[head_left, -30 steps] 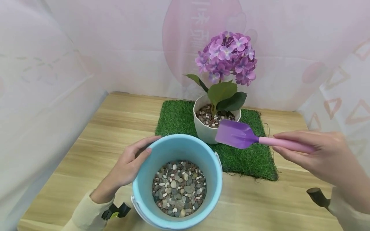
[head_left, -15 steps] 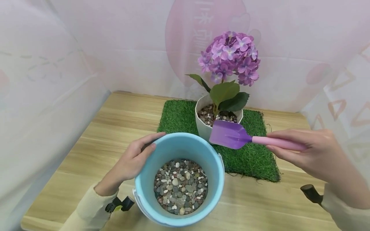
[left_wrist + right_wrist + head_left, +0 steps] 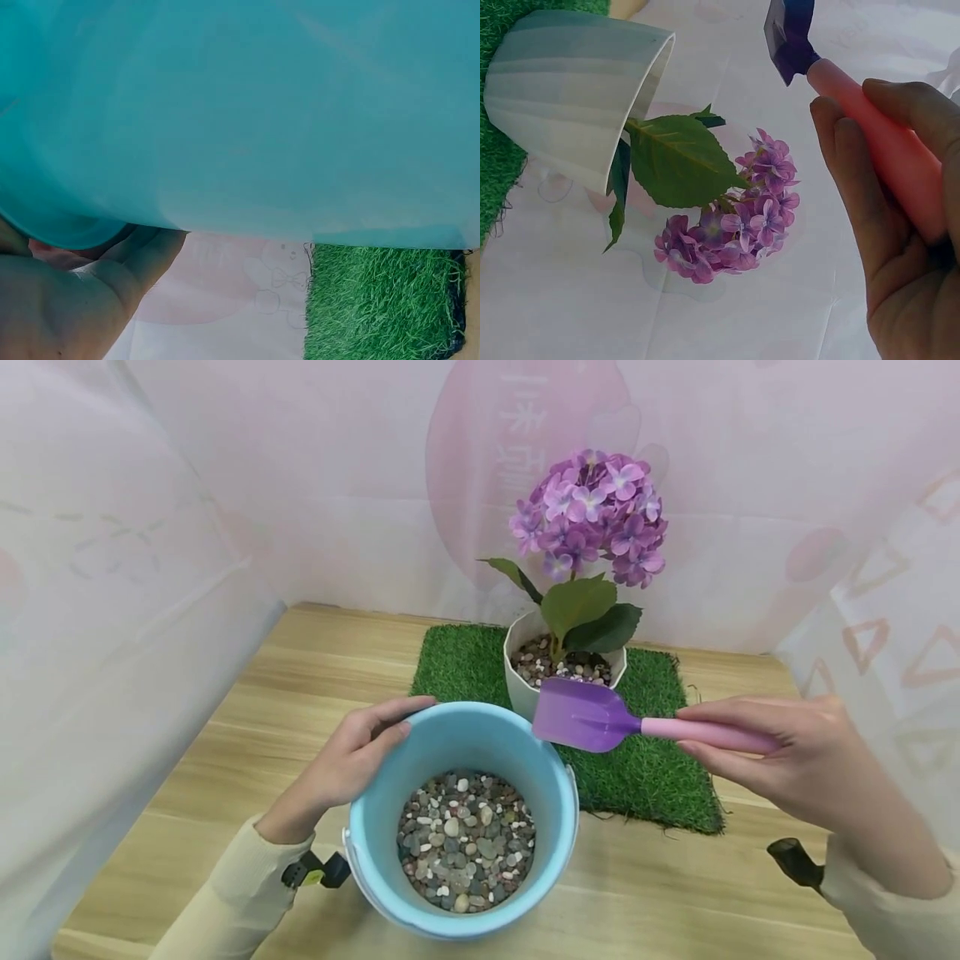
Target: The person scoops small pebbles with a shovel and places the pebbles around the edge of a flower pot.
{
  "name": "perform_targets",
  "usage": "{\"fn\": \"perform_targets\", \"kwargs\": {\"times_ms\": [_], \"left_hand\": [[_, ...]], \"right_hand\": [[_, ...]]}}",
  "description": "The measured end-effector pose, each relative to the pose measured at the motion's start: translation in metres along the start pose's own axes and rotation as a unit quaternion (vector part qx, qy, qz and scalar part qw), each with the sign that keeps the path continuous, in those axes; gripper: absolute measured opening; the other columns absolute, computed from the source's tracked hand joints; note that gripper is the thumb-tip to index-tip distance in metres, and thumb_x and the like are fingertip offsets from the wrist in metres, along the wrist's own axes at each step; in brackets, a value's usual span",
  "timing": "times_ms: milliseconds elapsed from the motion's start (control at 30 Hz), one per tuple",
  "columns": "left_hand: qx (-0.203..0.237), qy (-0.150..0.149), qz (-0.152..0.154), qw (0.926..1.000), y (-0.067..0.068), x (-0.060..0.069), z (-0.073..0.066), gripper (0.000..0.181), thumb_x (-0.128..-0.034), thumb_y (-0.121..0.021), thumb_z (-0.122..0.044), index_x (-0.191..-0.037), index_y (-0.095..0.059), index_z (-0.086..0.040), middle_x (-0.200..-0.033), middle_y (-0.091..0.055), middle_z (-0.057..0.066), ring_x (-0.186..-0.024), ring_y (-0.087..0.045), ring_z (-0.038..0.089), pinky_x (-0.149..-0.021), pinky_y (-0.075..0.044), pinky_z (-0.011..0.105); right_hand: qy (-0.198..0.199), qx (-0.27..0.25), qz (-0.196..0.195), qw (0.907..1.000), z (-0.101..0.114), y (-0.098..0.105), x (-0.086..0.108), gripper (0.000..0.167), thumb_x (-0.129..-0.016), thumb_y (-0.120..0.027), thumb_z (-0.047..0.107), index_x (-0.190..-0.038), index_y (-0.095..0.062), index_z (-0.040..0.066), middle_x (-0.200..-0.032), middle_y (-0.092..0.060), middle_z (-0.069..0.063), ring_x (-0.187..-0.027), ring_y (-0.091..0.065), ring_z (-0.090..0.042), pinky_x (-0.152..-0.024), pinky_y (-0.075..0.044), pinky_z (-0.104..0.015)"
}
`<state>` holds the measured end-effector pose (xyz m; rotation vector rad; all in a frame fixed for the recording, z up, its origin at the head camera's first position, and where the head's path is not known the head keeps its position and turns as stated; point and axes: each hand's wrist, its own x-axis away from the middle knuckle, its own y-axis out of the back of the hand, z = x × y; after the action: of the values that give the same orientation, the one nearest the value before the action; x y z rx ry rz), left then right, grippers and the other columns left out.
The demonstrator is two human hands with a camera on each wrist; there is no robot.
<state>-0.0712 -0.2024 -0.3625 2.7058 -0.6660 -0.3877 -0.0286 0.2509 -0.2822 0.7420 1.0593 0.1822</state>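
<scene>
A light blue bucket [image 3: 480, 739] stands at the front of the table with grey, brown and white pebbles [image 3: 465, 852] on its bottom. My left hand [image 3: 348, 760] grips its left rim, thumb over the edge and fingers along the outside. The bucket's outer wall [image 3: 285, 127] fills most of the left wrist view. In my right hand [image 3: 795, 752] I hold a small garden shovel [image 3: 581, 717] by its pink handle [image 3: 877, 142]. Its purple blade, on which no pebbles show, hangs between bucket and flowerpot [image 3: 522, 689]. Pebbles lie in that white pot around a purple hydrangea [image 3: 592, 518].
Under the flowerpot lies a green artificial grass mat [image 3: 645, 785] on the wooden table [image 3: 262, 727]. A white cloth with pink prints [image 3: 360, 527] encloses the back and both sides. The bucket's white bail handle [image 3: 356, 877] hangs down at its side.
The shovel and right hand have shifted a little to the left, toward the bucket's rim. My left hand keeps its hold on the bucket; the whole view has swayed slightly.
</scene>
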Motion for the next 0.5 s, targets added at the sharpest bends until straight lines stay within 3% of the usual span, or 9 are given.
{"fn": "perform_targets", "kwargs": {"times_ms": [267, 500], "left_hand": [[0.011, 0.012, 0.002, 0.9999, 0.002, -0.002, -0.0003, 0.041, -0.1096, -0.046, -0.002, -0.15, -0.053, 0.005, -0.137, -0.066, 0.031, -0.096, -0.077, 0.047, -0.069, -0.071, 0.043], [-0.011, 0.018, -0.036, 0.9991, -0.0011, 0.0043, -0.003, 0.042, -0.1099, -0.044, -0.002, -0.149, -0.052, 0.008, -0.141, -0.063, 0.032, -0.1, -0.077, 0.043, -0.074, -0.071, 0.038]], "right_hand": [[0.0, 0.019, -0.004, 0.9998, -0.0005, -0.0004, 0.0, 0.048, -0.098, -0.072, 0.05, -0.095, -0.085, 0.004, -0.089, -0.083, -0.007, -0.09, -0.073, 0.01, -0.057, -0.052, -0.004], [0.011, 0.004, -0.018, 0.9998, -0.0006, -0.0026, -0.0007, 0.049, -0.098, -0.073, 0.049, -0.095, -0.084, 0.002, -0.09, -0.083, -0.008, -0.093, -0.074, 0.009, -0.059, -0.054, -0.004]]}}
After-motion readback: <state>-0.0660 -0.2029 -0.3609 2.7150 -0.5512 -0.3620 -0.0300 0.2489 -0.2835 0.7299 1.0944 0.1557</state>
